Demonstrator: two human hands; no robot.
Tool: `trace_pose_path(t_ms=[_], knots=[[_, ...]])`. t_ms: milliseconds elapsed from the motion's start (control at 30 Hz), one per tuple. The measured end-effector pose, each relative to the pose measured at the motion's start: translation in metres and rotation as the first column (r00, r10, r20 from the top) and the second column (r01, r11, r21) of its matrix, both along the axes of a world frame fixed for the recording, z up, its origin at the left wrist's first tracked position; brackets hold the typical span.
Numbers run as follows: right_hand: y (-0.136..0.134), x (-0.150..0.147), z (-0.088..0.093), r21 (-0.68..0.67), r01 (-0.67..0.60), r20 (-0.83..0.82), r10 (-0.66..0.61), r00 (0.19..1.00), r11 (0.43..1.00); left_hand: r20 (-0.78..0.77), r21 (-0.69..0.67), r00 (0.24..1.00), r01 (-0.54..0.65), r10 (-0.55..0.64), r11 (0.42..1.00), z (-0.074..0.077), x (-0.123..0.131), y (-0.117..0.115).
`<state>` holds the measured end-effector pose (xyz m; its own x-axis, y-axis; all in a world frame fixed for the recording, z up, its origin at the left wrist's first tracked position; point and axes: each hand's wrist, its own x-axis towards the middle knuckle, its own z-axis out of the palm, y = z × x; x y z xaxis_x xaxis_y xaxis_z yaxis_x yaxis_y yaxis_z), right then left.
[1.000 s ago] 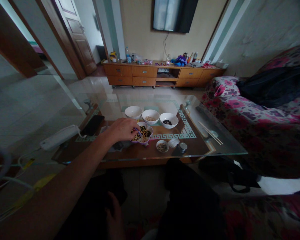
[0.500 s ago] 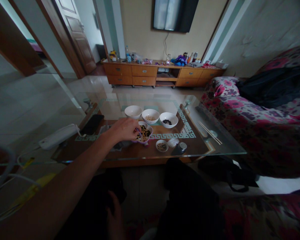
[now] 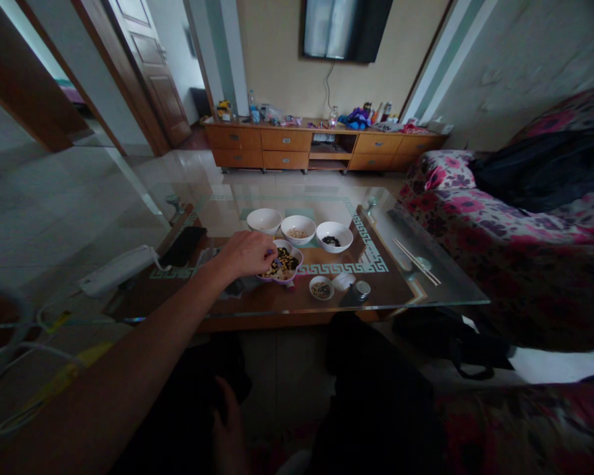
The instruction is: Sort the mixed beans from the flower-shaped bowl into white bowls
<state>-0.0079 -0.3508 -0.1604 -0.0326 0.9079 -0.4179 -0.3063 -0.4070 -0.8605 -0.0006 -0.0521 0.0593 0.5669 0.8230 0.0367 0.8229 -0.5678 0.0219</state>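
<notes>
Noting the left hand [image 3: 250, 253] first: arm stretched out over the glass table [image 3: 426, 290], fingertips [image 3: 268, 251] bunched together above the near-left rim of the mixed bowl [image 3: 284, 266]. What they pinch, if anything, is too small to tell.

Change over the last second: the fingertips have drawn back from the middle of the heap to its left edge and sit a little higher. A thin bluish sliver that showed between them half a second ago is now hardly visible. We judge that the hand is coming off the heap, not dipping into it; whether a piece came with it we cannot say.

The mixed bowl has not shifted. It stands just before the row of three white bowls [image 3: 297, 229], with a small dish [image 3: 321, 288] near its right. The chopsticks [image 3: 416, 262] lie well apart, untouched.

The right hand [image 3: 226, 422] lies low in the lap, too dim for us to tell whether its fingers are apart or together.
</notes>
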Motion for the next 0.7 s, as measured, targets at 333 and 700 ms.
trace_pose_path(t_ms=[333, 700], knots=[[0.008, 0.007, -0.012, 0.05, 0.095, -0.05, -0.092, 0.994, 0.994, 0.28, 0.157, 0.925, -0.307, 0.256, 0.939, 0.005, 0.02, 0.017], [0.006, 0.002, -0.007, 0.03, 0.069, -0.028, -0.068, 0.997, 0.997, 0.013, -0.023, 0.968, -0.25, 0.25, 0.968, 0.016, 0.002, -0.003]])
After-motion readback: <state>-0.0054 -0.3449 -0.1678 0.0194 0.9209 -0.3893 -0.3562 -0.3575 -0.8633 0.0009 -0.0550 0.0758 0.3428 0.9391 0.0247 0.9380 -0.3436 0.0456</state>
